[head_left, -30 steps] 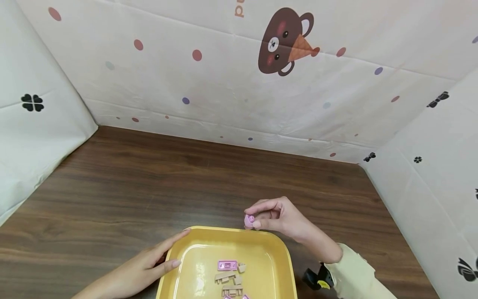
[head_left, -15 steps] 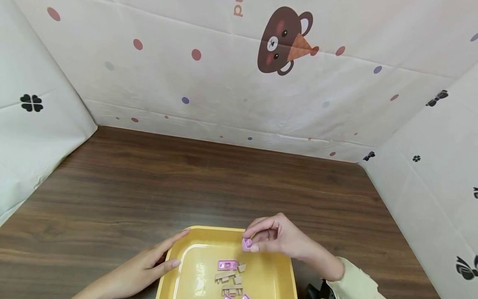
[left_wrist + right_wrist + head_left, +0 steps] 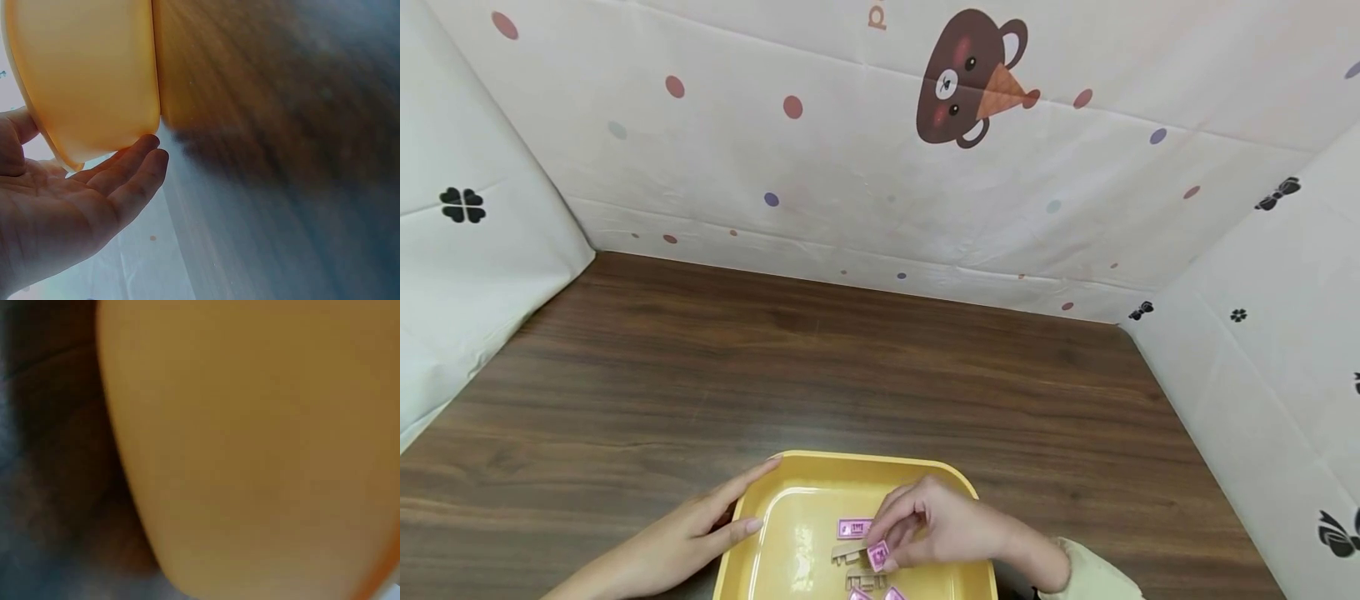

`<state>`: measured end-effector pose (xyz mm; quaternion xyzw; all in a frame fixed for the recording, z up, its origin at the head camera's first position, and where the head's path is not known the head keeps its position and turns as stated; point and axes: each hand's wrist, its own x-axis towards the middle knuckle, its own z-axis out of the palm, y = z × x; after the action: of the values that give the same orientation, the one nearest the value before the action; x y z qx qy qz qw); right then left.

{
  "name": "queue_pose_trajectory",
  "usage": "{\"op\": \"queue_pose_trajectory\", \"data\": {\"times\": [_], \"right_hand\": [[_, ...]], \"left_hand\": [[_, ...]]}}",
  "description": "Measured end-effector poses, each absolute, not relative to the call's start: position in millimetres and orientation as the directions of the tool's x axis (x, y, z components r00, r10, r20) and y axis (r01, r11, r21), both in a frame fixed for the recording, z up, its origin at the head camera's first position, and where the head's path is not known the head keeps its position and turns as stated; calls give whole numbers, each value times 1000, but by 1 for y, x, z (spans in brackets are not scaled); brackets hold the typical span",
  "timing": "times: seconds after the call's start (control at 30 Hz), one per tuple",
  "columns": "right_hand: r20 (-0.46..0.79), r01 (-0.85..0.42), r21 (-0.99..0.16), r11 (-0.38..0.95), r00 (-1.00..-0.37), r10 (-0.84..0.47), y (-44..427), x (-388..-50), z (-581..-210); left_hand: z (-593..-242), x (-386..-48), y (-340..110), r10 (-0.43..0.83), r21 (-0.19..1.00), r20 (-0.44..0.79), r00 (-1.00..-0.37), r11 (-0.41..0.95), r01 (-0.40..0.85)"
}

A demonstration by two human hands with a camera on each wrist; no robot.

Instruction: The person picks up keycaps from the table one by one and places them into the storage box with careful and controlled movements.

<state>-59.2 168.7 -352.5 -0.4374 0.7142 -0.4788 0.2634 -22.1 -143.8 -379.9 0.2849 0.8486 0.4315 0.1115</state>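
Note:
In the head view my right hand [image 3: 936, 525] pinches a small pink block piece [image 3: 877, 556] between thumb and fingers, low over the yellow tray [image 3: 805, 471]. Beneath and beside it lie a pink rectangular piece [image 3: 852, 528] and tan pieces [image 3: 867, 580]. Two more pink pieces [image 3: 893, 594] show at the bottom edge. My left hand [image 3: 700, 529] holds the tray's left rim, thumb over the inside and fingers along the outside. The left wrist view shows those fingers [image 3: 128, 169] against the tray's outer wall. Only the tray's wall [image 3: 250, 444] fills most of the right wrist view.
The tray stands on a dark wood-grain table [image 3: 775, 358]. White printed cloth [image 3: 737, 125] walls off the back and both sides. The tray's near part is cut off by the frame's lower edge.
My right hand has come from beyond the tray's far rim, toward the person and slightly left, to above the pieces, carrying the pink block piece. My left hand has stayed on the rim.

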Motion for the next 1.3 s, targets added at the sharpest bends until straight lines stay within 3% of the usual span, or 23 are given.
{"op": "queue_pose_trajectory", "data": {"times": [0.23,0.53,0.73,0.9,1.3], "right_hand": [[15,-539,-803,252,-442,-897,162,-51,-359],[81,-731,-640,238,-372,-925,159,-50,-360],[56,-796,-532,289,-373,-926,158,-46,-358],[29,-800,-522,294,-361,-932,158,-43,-357],[90,-913,-340,225,-270,-959,160,-45,-346]], "left_hand": [[-380,-22,-143,568,772,103,-816,472,426],[-380,-23,-144,573,780,97,-814,464,420],[-380,-23,-144,577,792,78,-813,460,402],[-381,-23,-144,579,797,68,-812,459,394],[-381,-23,-144,594,823,40,-803,436,364]]}}
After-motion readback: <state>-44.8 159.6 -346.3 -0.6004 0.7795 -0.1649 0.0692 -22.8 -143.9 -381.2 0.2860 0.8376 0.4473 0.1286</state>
